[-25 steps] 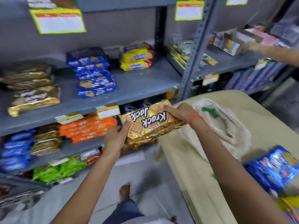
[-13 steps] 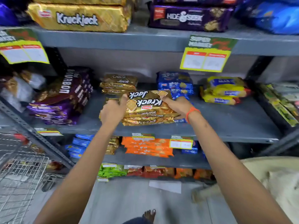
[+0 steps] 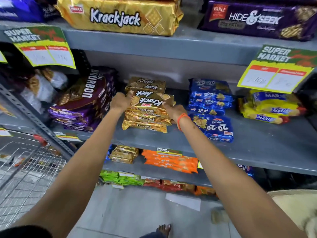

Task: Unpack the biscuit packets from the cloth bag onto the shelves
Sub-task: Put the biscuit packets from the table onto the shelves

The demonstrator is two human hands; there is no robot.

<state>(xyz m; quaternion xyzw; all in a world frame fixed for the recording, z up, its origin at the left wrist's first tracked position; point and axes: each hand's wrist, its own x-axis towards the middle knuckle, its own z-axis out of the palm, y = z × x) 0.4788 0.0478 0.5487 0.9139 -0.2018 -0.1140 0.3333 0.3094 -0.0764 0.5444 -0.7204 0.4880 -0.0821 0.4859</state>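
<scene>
A stack of gold Krackjack packets [image 3: 147, 115] sits on the middle grey shelf [image 3: 257, 148]. My left hand [image 3: 120, 102] grips the stack's left end and my right hand [image 3: 175, 110], with an orange band at the wrist, grips its right end. More gold Krackjack packets [image 3: 147, 85] stand just behind the stack. The cloth bag [image 3: 305, 219] shows only as a pale edge at the bottom right corner, on a beige table [image 3: 295, 201].
Purple Bourbon packets [image 3: 84, 103] lie left of the stack, blue 20-20 packets [image 3: 211, 109] right of it, yellow Marie packets [image 3: 269, 107] farther right. Large packs fill the shelf above. A wire basket [image 3: 25, 177] stands at lower left. Orange packets [image 3: 169, 162] lie below.
My view swung from the table to the shelves. Both hands carried the Krackjack packets forward and set them down on the middle shelf in front of the other gold packets.
</scene>
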